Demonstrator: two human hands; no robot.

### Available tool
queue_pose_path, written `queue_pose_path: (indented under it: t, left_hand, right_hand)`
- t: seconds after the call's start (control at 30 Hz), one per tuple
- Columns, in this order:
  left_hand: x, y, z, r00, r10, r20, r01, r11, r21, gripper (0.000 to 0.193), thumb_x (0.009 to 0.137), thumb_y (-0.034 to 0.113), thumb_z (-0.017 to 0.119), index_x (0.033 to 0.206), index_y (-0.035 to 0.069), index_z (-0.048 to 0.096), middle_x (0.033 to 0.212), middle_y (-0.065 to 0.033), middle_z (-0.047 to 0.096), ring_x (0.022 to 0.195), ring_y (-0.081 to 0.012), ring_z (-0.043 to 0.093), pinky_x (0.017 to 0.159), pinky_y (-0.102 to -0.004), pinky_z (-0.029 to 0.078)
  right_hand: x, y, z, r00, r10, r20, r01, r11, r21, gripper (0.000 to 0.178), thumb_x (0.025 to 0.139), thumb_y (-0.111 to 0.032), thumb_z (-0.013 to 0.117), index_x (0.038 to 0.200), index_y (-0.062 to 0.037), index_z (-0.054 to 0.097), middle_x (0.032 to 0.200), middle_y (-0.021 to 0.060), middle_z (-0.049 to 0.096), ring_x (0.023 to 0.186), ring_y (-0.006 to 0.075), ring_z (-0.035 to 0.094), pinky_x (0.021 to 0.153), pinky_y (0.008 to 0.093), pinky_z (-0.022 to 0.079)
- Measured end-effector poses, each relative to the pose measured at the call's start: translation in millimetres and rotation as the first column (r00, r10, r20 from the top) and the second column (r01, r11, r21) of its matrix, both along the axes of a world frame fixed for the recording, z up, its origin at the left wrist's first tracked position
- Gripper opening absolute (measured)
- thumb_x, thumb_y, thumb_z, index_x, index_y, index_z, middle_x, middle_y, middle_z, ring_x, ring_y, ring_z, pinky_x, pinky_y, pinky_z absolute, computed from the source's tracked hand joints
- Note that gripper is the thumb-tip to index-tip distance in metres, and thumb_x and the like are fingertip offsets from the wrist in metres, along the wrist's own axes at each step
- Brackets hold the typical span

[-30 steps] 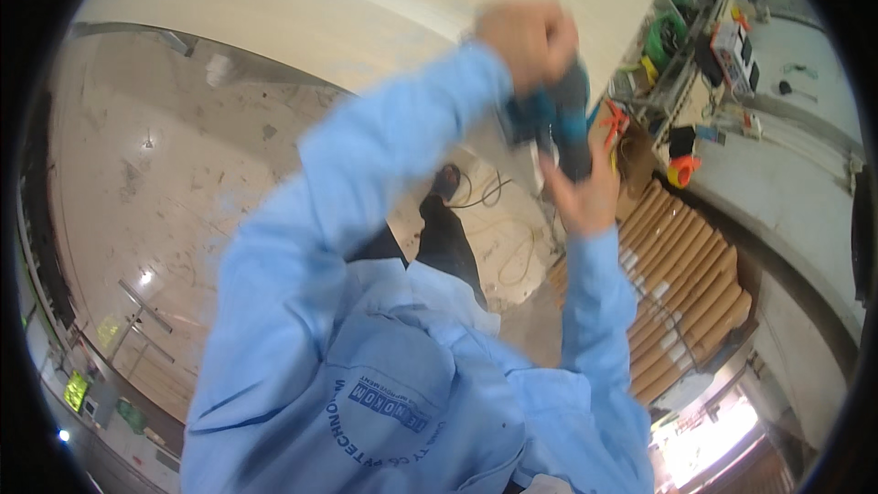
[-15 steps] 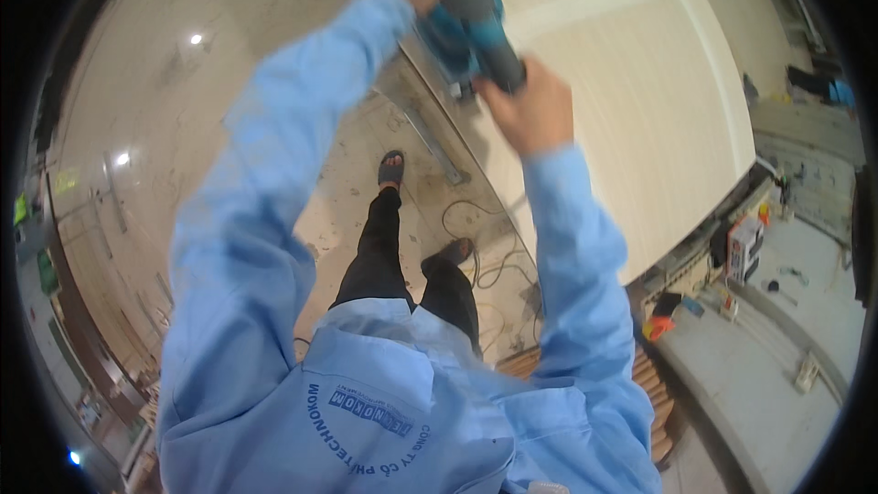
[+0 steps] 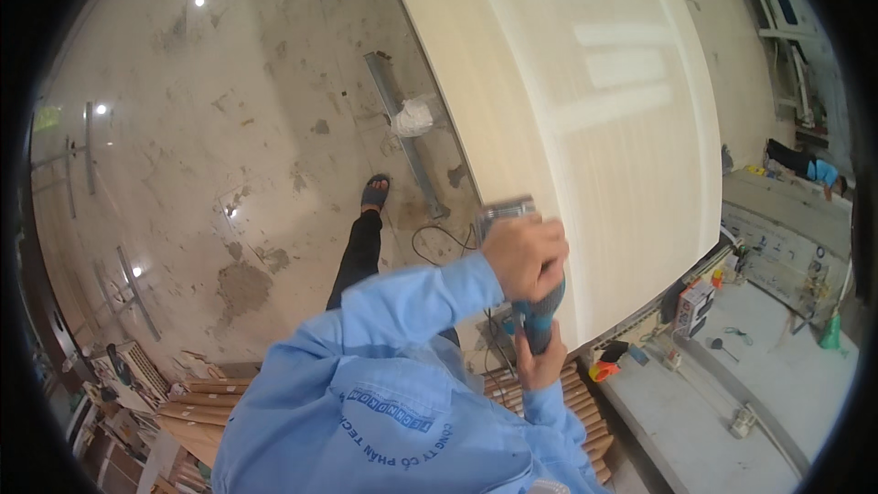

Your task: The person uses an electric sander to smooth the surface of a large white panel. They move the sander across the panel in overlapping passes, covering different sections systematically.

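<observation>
Both my hands are on a teal and black electric sander (image 3: 538, 331) at the near left edge of a large pale wood-grain panel (image 3: 604, 174). My left hand (image 3: 524, 256) is wrapped over the tool's front, just behind its metal-edged base, which rests on the panel. Nearer to my body, my right hand (image 3: 541, 368) grips the rear handle. Most of the sander's body is hidden under my left hand. A dark cable (image 3: 434, 228) loops on the floor beside the panel.
Metal legs (image 3: 402, 119) and a crumpled white bag (image 3: 413, 117) lie left of the panel. Brown rolled or stacked lengths (image 3: 585, 412) are close below my right arm. A grey bench (image 3: 658, 402) holding small items stands at right. Another person (image 3: 817, 170) is far right.
My hands have pulled the sander back toward my body, from the panel's far left part to its near left edge. My view has shifted, and the white bag now shows.
</observation>
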State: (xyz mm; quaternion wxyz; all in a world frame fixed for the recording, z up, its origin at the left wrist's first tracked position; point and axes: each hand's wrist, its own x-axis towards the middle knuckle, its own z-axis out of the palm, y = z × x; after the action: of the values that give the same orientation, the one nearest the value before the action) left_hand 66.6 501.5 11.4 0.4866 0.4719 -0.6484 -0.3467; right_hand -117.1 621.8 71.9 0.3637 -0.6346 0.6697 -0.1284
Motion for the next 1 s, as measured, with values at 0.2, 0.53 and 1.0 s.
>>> queue_pose_path:
  t: [0.2,0.53,1.0]
  left_hand:
    - [171.1,-187.9,-28.2,0.969,0.202,0.139,-0.214,0.974,0.079,0.025,0.087,0.035,0.061,0.094,0.019,0.078,0.092,-0.0094,0.078,0.086,-0.0305,0.075,0.079,-0.0422,0.059]
    - [141.4,-177.8,-38.1,0.987,0.147,-0.064,-0.142,0.987,0.07,0.021,0.087,0.032,0.062,0.087,0.014,0.073,0.086,-0.0109,0.075,0.08,-0.0348,0.072,0.074,-0.0462,0.057]
    - [164.3,-322.3,-21.2,0.976,0.138,0.166,-0.159,0.98,0.121,0.033,0.085,0.042,0.057,0.09,0.016,0.078,0.091,-0.0138,0.077,0.088,-0.0343,0.074,0.079,-0.0461,0.058]
  right_hand:
    - [144.8,-210.1,-31.2,0.981,0.186,0.051,-0.169,0.957,-0.236,0.037,0.091,-0.032,0.078,0.1,0.0009,0.067,0.079,0.0258,0.072,0.079,0.0438,0.074,0.067,0.0461,0.057]
    - [121.2,-177.6,-35.2,0.995,0.061,0.073,-0.047,0.982,-0.184,0.034,0.095,-0.023,0.075,0.121,-0.0032,0.064,0.077,0.0154,0.071,0.068,0.0252,0.072,0.065,0.0375,0.055]
    - [150.7,-323.7,-35.7,0.989,0.134,0.067,-0.098,0.92,-0.38,0.04,0.092,-0.038,0.08,0.095,0.0001,0.069,0.07,0.0151,0.069,0.067,0.0268,0.071,0.064,0.0387,0.054]
